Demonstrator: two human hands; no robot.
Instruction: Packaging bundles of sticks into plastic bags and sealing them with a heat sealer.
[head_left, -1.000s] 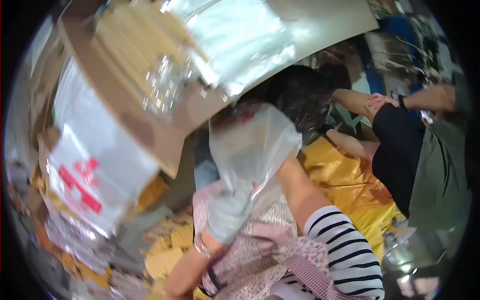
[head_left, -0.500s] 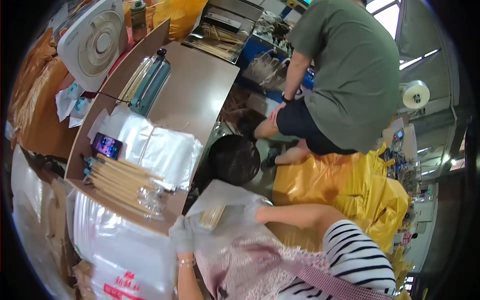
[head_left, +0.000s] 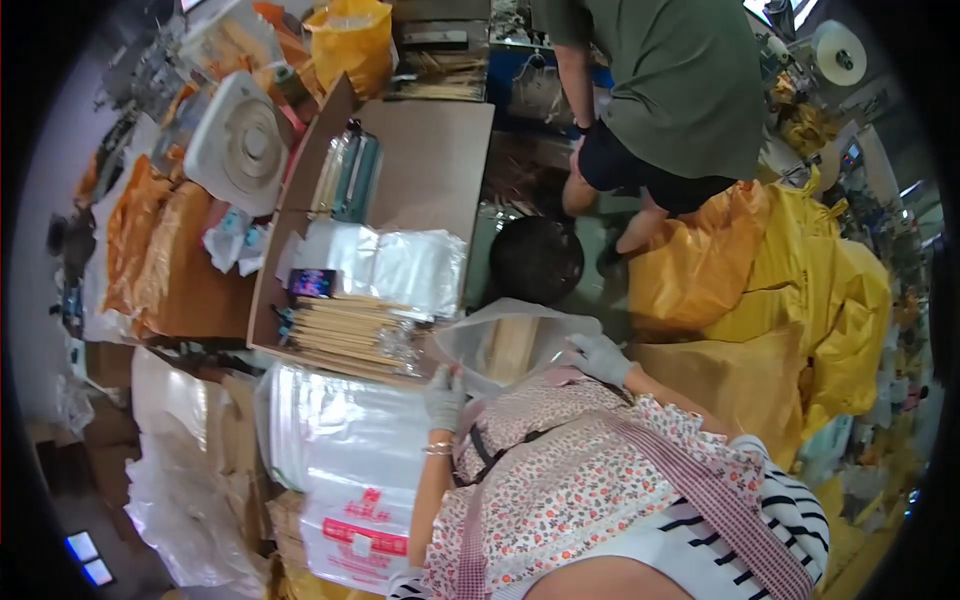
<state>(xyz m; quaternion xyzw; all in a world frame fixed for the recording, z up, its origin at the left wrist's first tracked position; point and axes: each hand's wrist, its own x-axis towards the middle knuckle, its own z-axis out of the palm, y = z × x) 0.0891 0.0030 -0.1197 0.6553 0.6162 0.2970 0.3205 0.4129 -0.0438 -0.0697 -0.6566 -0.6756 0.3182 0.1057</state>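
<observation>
**Bag (head_left: 470,345) spanned between two gloved hands, with a pale bundle (head_left: 512,347) at its middle.**

The left hand (head_left: 444,405) has its fingers (head_left: 440,383) drawn together at the bag's near left edge, apparently gripping the film. The right hand (head_left: 603,362) lies along the bag's right edge, fingers part-bent; how firmly they hold cannot be told. The bundle lies between the two sets of fingers, touching neither. Its long axis runs away from the wearer, the far end tipped slightly toward the right fingers' side. It shows through the clear film; whether it sits inside or behind cannot be settled, nor can the bag's open end be identified.

Beyond and left of the left fingers stands the tabletop (head_left: 440,150). Nearest them on it are loose sticks (head_left: 345,335), their long axis crosswise; farther out come clear bags (head_left: 415,272), a phone (head_left: 312,283) and a teal sealer (head_left: 358,180). Past its far edge, a tray (head_left: 487,60) contains more sticks. Also far beyond the left fingers, a yellow sack (head_left: 350,50) stands open, pale contents at its mouth. Just left of the left fingers is a white pile (head_left: 365,440) with red print. Right of the right fingers are closed yellow sacks (head_left: 840,330), contents hidden.
</observation>
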